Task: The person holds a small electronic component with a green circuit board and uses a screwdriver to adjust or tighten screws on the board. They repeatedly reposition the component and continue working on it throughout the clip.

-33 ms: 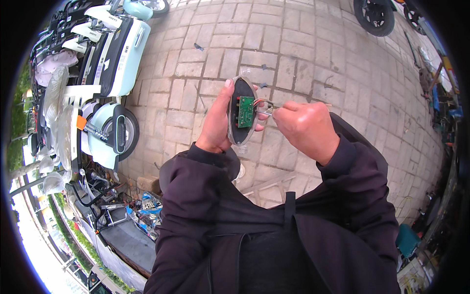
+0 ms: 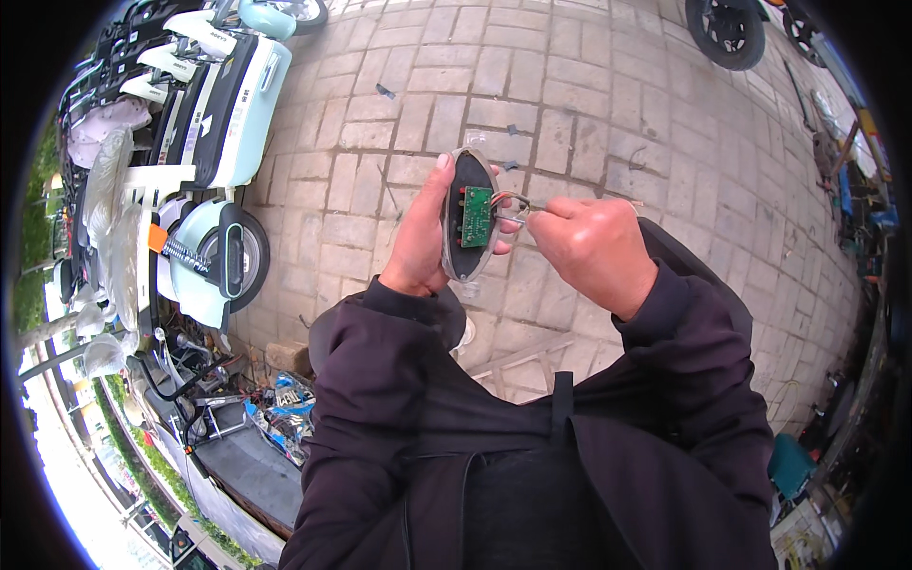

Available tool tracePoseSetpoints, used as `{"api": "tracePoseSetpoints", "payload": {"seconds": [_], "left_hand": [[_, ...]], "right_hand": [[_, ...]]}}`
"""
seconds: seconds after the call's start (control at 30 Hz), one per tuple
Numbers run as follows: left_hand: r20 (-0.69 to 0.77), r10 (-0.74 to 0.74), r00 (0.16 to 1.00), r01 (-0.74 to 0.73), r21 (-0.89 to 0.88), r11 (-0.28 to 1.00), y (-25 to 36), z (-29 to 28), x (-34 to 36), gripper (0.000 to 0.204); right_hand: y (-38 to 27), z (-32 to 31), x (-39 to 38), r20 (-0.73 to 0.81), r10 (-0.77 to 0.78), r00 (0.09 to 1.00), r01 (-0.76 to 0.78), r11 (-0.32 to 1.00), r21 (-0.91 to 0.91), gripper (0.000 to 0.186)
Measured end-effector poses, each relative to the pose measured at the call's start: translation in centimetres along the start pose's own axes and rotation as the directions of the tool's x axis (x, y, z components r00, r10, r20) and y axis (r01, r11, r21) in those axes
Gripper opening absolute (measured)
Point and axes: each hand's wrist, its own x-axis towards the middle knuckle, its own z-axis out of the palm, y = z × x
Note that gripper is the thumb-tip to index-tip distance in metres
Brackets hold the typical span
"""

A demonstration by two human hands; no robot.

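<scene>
My left hand [image 2: 423, 228] is wrapped round an oval black housing [image 2: 467, 261] with a clear rim, held upright above the paving. A green circuit board [image 2: 478, 217] sits in the housing, with small red parts along its left edge. Several thin wires [image 2: 508, 197] leave the board's right side and run to my right hand [image 2: 584, 242], whose fingers are pinched closed on them. A slim grey metallic piece [image 2: 510, 219] shows between the board and those fingertips; its kind cannot be made out. My palm hides the rest.
Light-coloured electric scooters [image 2: 252, 114] stand in a row at left. A flat dark platform [image 2: 237, 470] with a blue-and-white bag [image 2: 285, 418] lies at lower left. A black wheel [image 2: 727, 33] is at far right, and a teal object [image 2: 793, 465] at lower right. Brick paving [image 2: 532, 85] lies beneath.
</scene>
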Motion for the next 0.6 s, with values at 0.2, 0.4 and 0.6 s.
{"api": "tracePoseSetpoints", "payload": {"seconds": [0.2, 0.4, 0.6], "left_hand": [[0.005, 0.012, 1.0, -0.012, 0.034, 0.999, -0.2, -0.3, 0.1, 0.073], [-0.001, 0.05, 0.999, -0.049, 0.161, 0.986, -0.8, -0.7, 0.3, 0.071], [-0.019, 0.093, 0.995, -0.086, 0.249, 0.965, -1.0, -0.6, 0.3, 0.07]], "right_hand": [[0.0, 0.8, 0.0, -0.025, 0.035, 0.999, -0.033, 0.998, 0.058, 0.007], [0.7, 1.7, 0.0, 0.059, 0.246, 0.968, -0.247, 0.874, 0.419, 0.008], [0.4, 1.4, 0.2, 0.357, 0.446, 0.821, -0.568, 0.564, 0.599, 0.016]]}}
